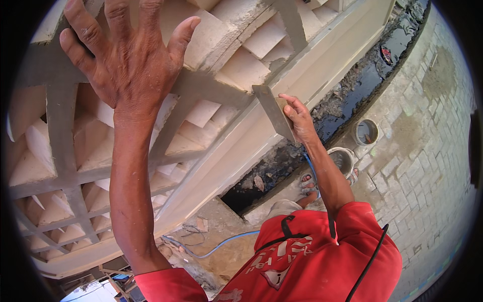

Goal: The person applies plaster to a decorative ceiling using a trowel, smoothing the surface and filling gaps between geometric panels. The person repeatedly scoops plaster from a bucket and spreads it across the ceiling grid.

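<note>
My left hand (133,60) is raised high at the upper left, fingers spread. It is in front of a lattice wall (60,146) of grey plastered ribs and pale recessed blocks; whether the palm touches the wall is hidden. My right hand (300,121) grips a flat plastering trowel (271,108) by its handle. The trowel's rectangular grey blade is tilted, with its upper end close to the lower edge of the lattice. Next to it runs a smooth, pale plastered band (226,146) along the wall's base.
A ditch of dark water (347,108) runs beside the wall, with rubble along it. Two buckets (366,132) stand on grey paving blocks (412,196) to the right, near my sandalled feet (308,183). A blue hose (216,248) lies on the ground below.
</note>
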